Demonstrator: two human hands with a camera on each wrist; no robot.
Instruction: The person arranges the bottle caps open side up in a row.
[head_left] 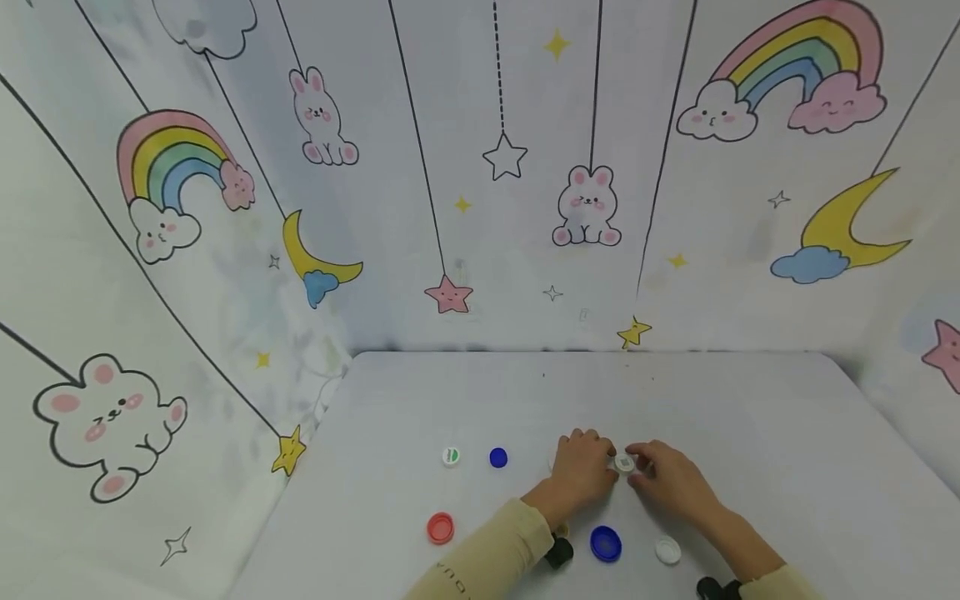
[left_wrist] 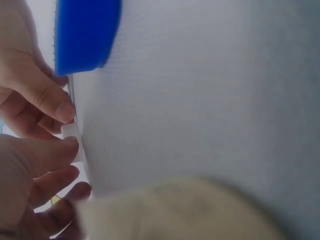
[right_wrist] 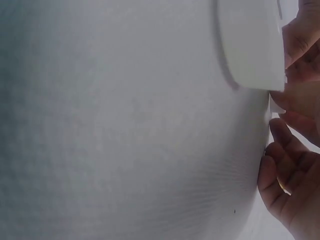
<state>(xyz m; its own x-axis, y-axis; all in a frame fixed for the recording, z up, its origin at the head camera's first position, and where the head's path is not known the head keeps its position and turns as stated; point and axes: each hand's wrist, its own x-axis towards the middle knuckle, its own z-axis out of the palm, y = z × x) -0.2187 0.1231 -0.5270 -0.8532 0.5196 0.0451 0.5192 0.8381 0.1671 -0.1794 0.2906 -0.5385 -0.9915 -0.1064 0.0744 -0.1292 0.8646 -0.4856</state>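
A small white bottle cap [head_left: 625, 462] stands on the table between the two hands. The left hand [head_left: 583, 468] pinches its near-left side, with a thumb over the cap [left_wrist: 68, 131] in the left wrist view. Close at its right side is the right hand [head_left: 673, 482], its fingers loosely bent and parted. In the right wrist view the right fingertips [right_wrist: 279, 131] lie just beside the white piece. Another white thing [head_left: 552, 462] is mostly hidden behind the left hand.
Around lie a green-marked white cap [head_left: 451, 456], a small blue cap [head_left: 498, 457], a red cap [head_left: 440, 528], a large blue cap [head_left: 606, 544], a white cap [head_left: 667, 550], a black cap [head_left: 559, 552] by the left sleeve and black things [head_left: 708, 588] by the right.
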